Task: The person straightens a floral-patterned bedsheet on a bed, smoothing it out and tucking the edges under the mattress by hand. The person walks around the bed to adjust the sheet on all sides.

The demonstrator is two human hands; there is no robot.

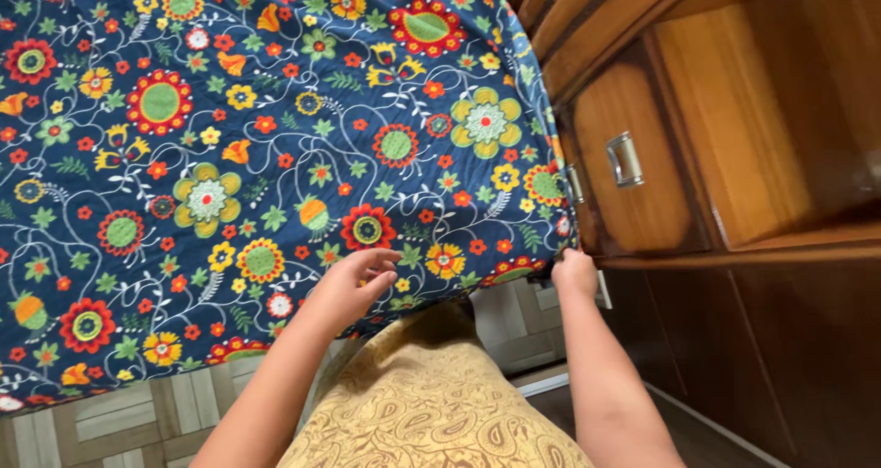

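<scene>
**Bed corner, wooden cabinet, tiled floor: head view**

Surface. Sheet (257, 156): dark blue cloth printed with red, yellow, orange and green flowers, white stems and leaves. It is spread flat and covers the bed across most of the view, from the top edge down to the near edge and right to the corner beside the cabinet. The near edge runs on a slant from lower left up to the right corner. The cloth looks quilted, with a few shallow creases near the right edge.

Hands. Left hand (353, 284): laid on the sheet close to the near edge, fingers loosely bent and spread, resting on the cloth; it grips nothing that can be seen. Right hand (574, 273): at the sheet's right corner, fingers curled in against the hem; they seem to pinch the edge, though the grip itself is hidden.

Room. Cabinet (734, 138): polished brown wood, just beside the bed on the right, with a flat shelf face and a lower panel. Drawer (633, 170): closed, with a metal handle (625, 160). Floor (119, 417): pale tiles in a block pattern, showing below the bed edge.

Person. Dress (431, 404): tan cloth with a paisley print, between the two forearms at the bottom.
</scene>
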